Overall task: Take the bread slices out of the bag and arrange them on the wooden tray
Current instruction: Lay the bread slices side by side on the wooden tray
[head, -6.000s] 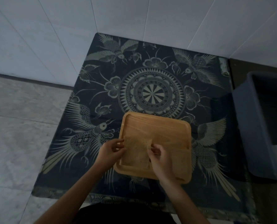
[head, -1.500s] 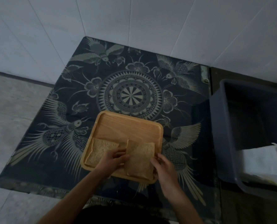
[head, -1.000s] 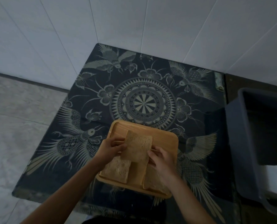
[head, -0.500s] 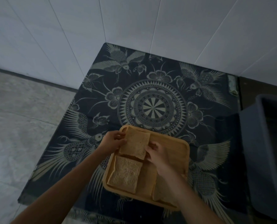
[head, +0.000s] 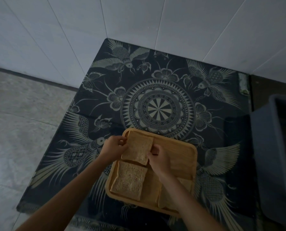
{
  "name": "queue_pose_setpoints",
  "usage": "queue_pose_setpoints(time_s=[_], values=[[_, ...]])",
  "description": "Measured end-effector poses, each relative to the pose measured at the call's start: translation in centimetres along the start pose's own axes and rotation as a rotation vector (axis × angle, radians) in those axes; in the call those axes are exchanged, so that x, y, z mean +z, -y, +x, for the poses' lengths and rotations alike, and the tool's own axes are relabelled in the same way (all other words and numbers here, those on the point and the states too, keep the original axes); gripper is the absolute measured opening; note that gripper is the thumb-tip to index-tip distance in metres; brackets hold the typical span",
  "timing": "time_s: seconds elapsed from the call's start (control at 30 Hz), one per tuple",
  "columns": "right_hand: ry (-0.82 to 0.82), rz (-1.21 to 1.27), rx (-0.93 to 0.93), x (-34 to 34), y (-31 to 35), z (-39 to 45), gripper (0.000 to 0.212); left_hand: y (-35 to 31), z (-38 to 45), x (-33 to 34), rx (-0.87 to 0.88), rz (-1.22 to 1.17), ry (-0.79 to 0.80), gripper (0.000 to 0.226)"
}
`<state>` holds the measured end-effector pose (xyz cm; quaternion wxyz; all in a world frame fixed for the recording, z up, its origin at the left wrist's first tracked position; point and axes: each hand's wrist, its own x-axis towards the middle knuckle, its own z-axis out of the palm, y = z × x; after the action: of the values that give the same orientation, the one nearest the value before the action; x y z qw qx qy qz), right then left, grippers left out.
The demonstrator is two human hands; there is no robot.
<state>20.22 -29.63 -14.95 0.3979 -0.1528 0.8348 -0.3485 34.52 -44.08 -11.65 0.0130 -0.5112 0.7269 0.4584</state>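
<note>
A square wooden tray lies on the dark patterned table. One brown bread slice rests flat in the tray's near-left corner. A second slice lies at the near right, mostly hidden under my right forearm. A third slice is over the tray's far-left corner, pinched at its left edge by my left hand and at its right edge by my right hand. I cannot tell whether this slice touches the tray. No bag is visible.
The table carries a dark cloth with a mandala and bird pattern. A grey plastic bin stands at the right edge. White tiled walls meet behind the table, and grey floor tiles lie to the left.
Two slices were laid on the tray's near half. Both hands lifted a third slice and carried it away from me to the far-left corner, lower now than half a second ago.
</note>
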Motion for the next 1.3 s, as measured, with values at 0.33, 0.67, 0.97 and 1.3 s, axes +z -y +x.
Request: queue_pose_setpoints(time_s=[0.33, 0.67, 0.97, 1.3], values=[[0.015, -0.058, -0.077, 0.1, 0.2, -0.5, 0.046, -0.4, -1.4, 0.7, 0.032, 0.064, -0.07, 0.031], [0.046, -0.022, -0.107, 0.2, 0.0, -1.1, 0.055, -1.0, -2.1, 1.1, 0.066, 0.143, -0.062, 0.028], [0.035, -0.02, -0.076, 0.4, 0.2, -1.7, 0.058, -0.5, -2.4, 0.9, 0.097, 0.1, -0.043, 0.029], [0.137, -0.033, -0.062, -1.2, 0.9, -1.8, 0.06, -0.6, -2.7, 0.6, 0.056, 0.08, 0.066, 0.06]])
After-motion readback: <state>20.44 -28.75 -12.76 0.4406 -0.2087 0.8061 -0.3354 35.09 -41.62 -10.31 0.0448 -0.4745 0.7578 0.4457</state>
